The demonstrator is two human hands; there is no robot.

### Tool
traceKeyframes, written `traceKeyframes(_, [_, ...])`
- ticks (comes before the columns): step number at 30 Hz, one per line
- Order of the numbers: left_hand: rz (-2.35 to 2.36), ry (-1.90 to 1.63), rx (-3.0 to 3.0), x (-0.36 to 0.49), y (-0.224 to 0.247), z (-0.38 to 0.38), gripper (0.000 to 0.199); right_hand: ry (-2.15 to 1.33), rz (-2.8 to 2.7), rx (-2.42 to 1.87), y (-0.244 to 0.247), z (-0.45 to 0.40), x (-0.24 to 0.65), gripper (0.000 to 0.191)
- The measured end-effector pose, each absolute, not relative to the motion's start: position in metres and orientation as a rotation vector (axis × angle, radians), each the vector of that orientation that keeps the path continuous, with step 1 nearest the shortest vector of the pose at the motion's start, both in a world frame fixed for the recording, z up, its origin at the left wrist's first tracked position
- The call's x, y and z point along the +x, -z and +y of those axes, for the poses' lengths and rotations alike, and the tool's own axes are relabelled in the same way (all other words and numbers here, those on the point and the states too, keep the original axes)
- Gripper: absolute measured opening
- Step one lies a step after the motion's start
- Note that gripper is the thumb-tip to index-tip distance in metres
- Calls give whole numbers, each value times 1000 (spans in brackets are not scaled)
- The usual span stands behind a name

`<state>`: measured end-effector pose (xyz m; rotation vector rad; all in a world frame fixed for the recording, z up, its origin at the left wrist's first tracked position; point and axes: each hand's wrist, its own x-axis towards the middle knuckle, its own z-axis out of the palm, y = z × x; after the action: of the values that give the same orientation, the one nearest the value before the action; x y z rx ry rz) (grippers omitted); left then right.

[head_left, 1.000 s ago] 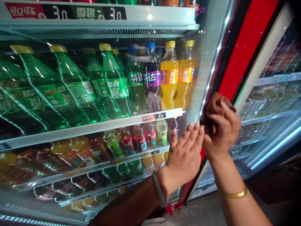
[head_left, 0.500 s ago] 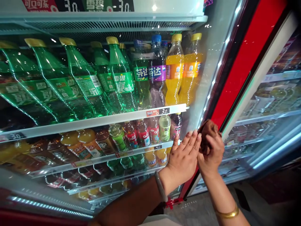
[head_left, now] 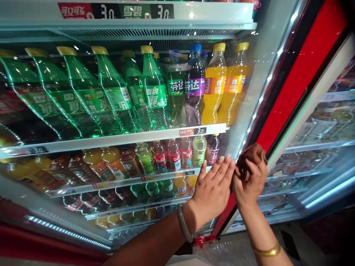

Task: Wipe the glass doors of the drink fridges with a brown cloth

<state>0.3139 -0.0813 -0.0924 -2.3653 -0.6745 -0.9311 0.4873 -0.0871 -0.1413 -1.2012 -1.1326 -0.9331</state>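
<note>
Right hand (head_left: 250, 183) and brown cloth (head_left: 253, 152) sit lower along the red door frame (head_left: 291, 101) than one second ago; left hand (head_left: 212, 192) also slightly lower relative to the shelves. View shifted a little as well.

Cloth position: bunched over the left edge of the red frame, where it borders the glass door (head_left: 240, 118); below and to the right of the right end of the wide shelf (head_left: 138, 137). Orange drink bottles (head_left: 213, 92) stand by that same end, behind the glass; green bottles (head_left: 155, 87) farther left along the shelf.

Fingers: right ones curled round the cloth, gripping it. Left ones straight and loosely spread, grasping nothing; palm appears laid against the glass, contact not confirmed. Left fingertips just beside the cloth; touching or not, cannot tell.

Step in hand (judged): wiping the strip where glass and frame meet, left hand probably bracing.

Next move (judged): calls for a firm hold on the bunched cloth, even pressure along the frame's left edge, and the left palm kept clear of its path.
</note>
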Motion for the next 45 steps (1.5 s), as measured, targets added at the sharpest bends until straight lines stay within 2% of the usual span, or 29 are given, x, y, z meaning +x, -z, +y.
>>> traceKeyframes(2, [-704,971,-2332,313,88,-81,67,967,-1135,-1149,114,-80,482,47])
traceKeyframes(4, [-729,980,-2311,309,89,-78,66,1009,-1174,-1080,110,-77,473,45])
traceKeyframes(9, [-788,896,-2281,289,108,-73,64,962,-1465,-1089,176,-93,462,42])
traceKeyframes(11, [-806,868,-2276,283,113,-73,66,893,-1398,-1131,182,-98,468,41])
traceKeyframes(16, [-842,909,-2271,278,113,-76,66,819,-1039,-1163,122,-86,449,58])
traceKeyframes(18, [-862,924,-2267,275,116,-76,64,862,-1107,-1111,117,-81,427,50])
traceKeyframes(21, [-839,900,-2237,263,128,-71,60,868,-1321,-1052,151,-83,408,36])
traceKeyframes(24, [-834,884,-2205,250,143,-66,58,835,-1423,-1105,190,-91,422,35])
traceKeyframes(26, [-856,901,-2191,245,149,-65,58,793,-1326,-1151,190,-92,441,42])
traceKeyframes(29, [-891,900,-2202,244,147,-67,59,808,-1045,-1180,158,-85,450,66])
traceKeyframes(31, [-911,905,-2197,244,143,-68,61,858,-1006,-1149,138,-80,436,72])
traceKeyframes(33, [-925,934,-2164,242,139,-67,62,881,-1120,-1104,138,-79,414,65])
traceKeyframes(36, [-946,936,-2141,234,137,-60,64,827,-1406,-1087,171,-84,394,44])
traceKeyframes(39, [-926,932,-2139,223,139,-55,63,749,-1472,-1111,195,-90,400,36])
traceKeyframes(45, [-966,977,-2087,211,133,-58,60,752,-1082,-1128,135,-78,380,51])
